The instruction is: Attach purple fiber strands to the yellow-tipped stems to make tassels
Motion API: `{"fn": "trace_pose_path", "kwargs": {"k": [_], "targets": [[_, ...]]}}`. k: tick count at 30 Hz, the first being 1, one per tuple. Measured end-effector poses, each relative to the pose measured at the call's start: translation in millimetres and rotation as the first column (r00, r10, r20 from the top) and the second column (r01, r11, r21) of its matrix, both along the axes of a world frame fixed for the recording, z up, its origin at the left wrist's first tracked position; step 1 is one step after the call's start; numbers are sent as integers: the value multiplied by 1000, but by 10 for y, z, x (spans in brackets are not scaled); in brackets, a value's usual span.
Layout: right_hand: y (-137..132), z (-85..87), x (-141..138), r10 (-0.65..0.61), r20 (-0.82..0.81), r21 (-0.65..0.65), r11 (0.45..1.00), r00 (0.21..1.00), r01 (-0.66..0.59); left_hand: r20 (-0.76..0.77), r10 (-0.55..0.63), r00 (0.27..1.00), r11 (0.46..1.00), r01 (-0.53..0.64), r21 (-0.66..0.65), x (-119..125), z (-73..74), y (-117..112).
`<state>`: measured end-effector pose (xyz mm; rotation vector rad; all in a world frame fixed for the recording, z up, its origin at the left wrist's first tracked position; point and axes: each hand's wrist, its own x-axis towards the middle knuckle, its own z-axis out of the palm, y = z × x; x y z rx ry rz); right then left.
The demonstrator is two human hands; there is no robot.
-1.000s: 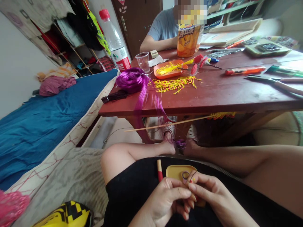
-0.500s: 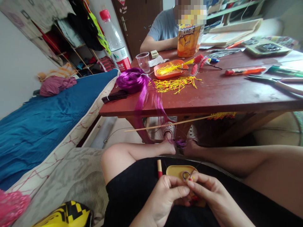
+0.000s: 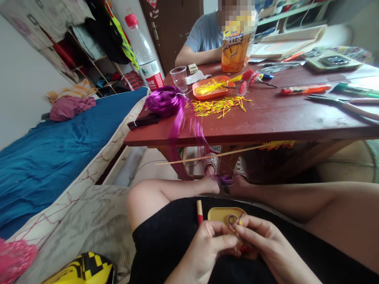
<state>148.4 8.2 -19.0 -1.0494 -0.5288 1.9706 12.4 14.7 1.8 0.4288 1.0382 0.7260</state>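
Note:
Both my hands meet low over my lap. My left hand (image 3: pixel 207 248) is curled around a thin stick (image 3: pixel 199 212) with a tan tip and a red wrapped part. Against it, my right hand (image 3: pixel 263 244) pinches a fine thread together with a small red piece between thumb and forefinger. A yellow dish (image 3: pixel 220 214) rests on my black skirt just beyond the fingers, with a small ring on it. Purple threads (image 3: pixel 177 114) hang from the table edge down toward my feet.
A red-brown table (image 3: pixel 272 118) stands ahead with yellow strips (image 3: pixel 217 105), an orange tray (image 3: pixel 211 87), a plastic cup (image 3: pixel 179 77), a bottle (image 3: pixel 145 55) and scissors (image 3: pixel 346 103). Another person (image 3: pixel 204 37) sits at the far side. A bed with a blue cover (image 3: pixel 53 154) lies left.
My fingers shifted slightly as they work the thread at the stick; the thread's loop over the yellow dish changed shape. Nothing else moved.

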Motion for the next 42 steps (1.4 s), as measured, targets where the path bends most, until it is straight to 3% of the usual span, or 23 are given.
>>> {"fn": "trace_pose_path", "kwargs": {"k": [6,15,17,19,20,21,23,24,26,28,30,33,35,38,40,42], "targets": [[11,7,-20,33,31,-20,999,999,-32,136,-78,988,990,92,-105,-56,-114,18],[22,-28,-39,6,32,8,1000,999,-6,96,-46,994,992,56,-112,-17,-91,24],[-1,-63,-21,8,82,53,999,997,-13,60,-17,998,994,23,-109,0,-81,23],[-45,-91,48,-73,285,208,978,956,13,40,13,999,995,-8,-103,3,-79,27],[-69,-98,102,-180,432,349,937,884,20,44,25,999,994,-20,-104,-1,-79,32],[-89,-99,163,-320,556,515,857,767,-16,57,31,998,994,-25,-109,-9,-79,39],[-100,-85,280,-574,626,764,588,528,-266,98,13,995,993,-1,-120,-28,-73,54],[-88,-74,322,-636,609,791,437,474,-429,121,-5,993,993,19,-120,-36,-66,61],[-40,-61,348,-641,602,727,193,476,-659,163,-29,986,993,47,-110,-47,-48,71],[11,-71,307,-624,590,688,57,513,-723,185,-27,982,993,47,-105,-48,-28,71],[35,-97,242,-632,551,702,-2,545,-712,171,-6,985,994,25,-107,-45,-14,68],[24,-77,207,-633,533,709,-28,562,-704,118,9,993,996,2,-89,-47,-16,73],[29,32,252,-578,571,714,-3,583,-701,97,7,995,997,1,-82,-57,-28,89],[105,322,370,-395,679,688,47,619,-724,110,-64,992,991,76,-110,-77,-48,127],[192,527,432,-243,748,634,-13,618,-773,145,-153,978,975,173,-139,-86,-52,151],[279,682,461,-120,815,557,-113,567,-823,187,-251,950,945,282,-168,-86,-52,167]]}}
